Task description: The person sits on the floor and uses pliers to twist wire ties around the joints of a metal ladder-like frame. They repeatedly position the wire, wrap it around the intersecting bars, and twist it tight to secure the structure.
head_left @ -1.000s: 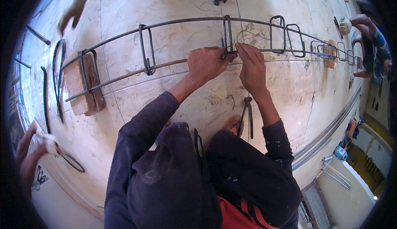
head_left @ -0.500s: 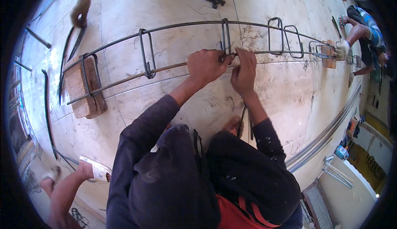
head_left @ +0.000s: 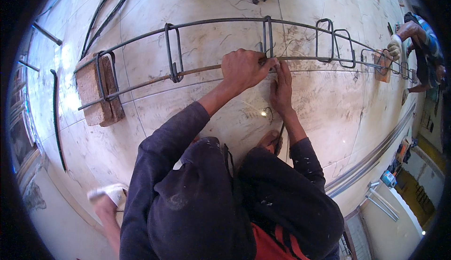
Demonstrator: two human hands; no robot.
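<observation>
**Hands meet at a stirrup on the rebar cage**

Pale stone floor tiles (head_left: 197,2), scuffed and dusty, fill most of the view, with a long cage of dark steel reinforcing bars (head_left: 211,23) lying across them from left to right.

Both forearms, in dark blue sleeves, reach up from the lower edge toward the cage's near bar. The left hand (head_left: 243,67) is clenched over that bar, knuckles up, right where a dark rectangular steel stirrup (head_left: 268,37) crosses it. The right hand (head_left: 281,87) sits just beside it, touching it, fingers pointing up to the same joint and pinched there; what it pinches is too small to tell.

More stirrups ring the bars: one to the left (head_left: 172,53) and a pair to the right (head_left: 334,42). At the left end the cage rests on a rough reddish brick block (head_left: 96,91). A second, smaller block (head_left: 383,67) props the far right end, where another person's gloved hand (head_left: 394,49) is at the bars. Loose curved dark bars (head_left: 101,16) lie on the floor beyond the cage at upper left, and one more bent rod (head_left: 56,119) runs along the left rim. A dark tool (head_left: 281,133) lies on the tiles near the person's knee, below the right wrist. A foot in a white sandal (head_left: 109,195) shows at lower left.
</observation>
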